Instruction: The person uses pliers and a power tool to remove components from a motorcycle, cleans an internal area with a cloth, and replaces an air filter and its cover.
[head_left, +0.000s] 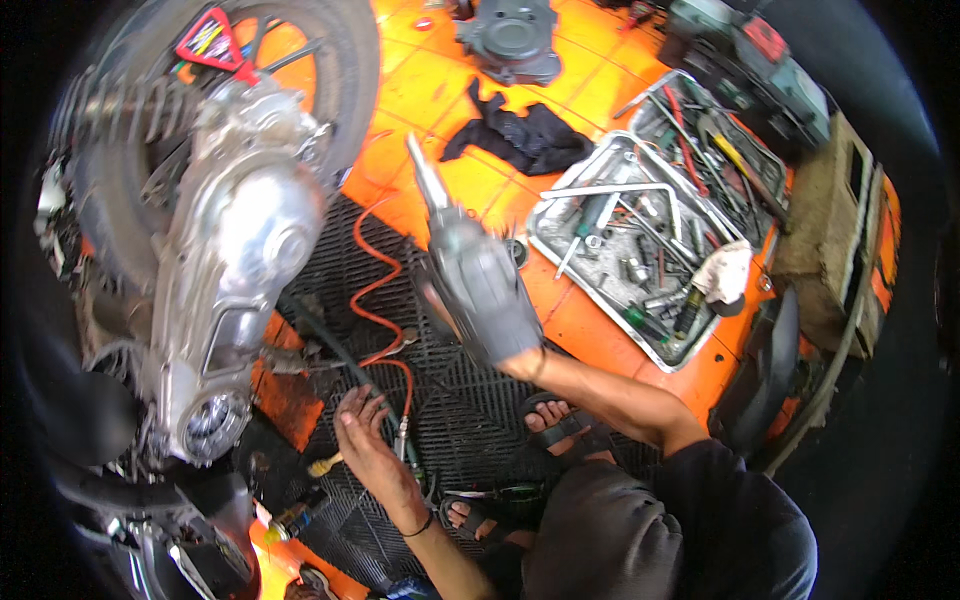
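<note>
My right hand [520, 363] grips a dark impact wrench [475, 270], blurred by motion, with a long silver socket [428, 172] pointing up and away over the floor. Most of that hand's fingers are hidden behind the tool. Lower and to the left, my left hand [372, 450] is open, its fingers apart and nothing in it. Close beside it, an orange coiled air hose [375, 256] ends in a metal fitting [401, 440]. The silver engine casing [255, 215] of a motorbike stands to the left, with a round toothed opening at its near end.
A metal tray [610, 270] at the right holds sockets, wrenches and screwdrivers, beside a second tool tray [720, 130]. A black cloth [520, 135] lies on orange tiles, near a dark engine part [510, 35]. A wheel [350, 60] stands behind the casing; black matting [460, 400] lies underfoot.
</note>
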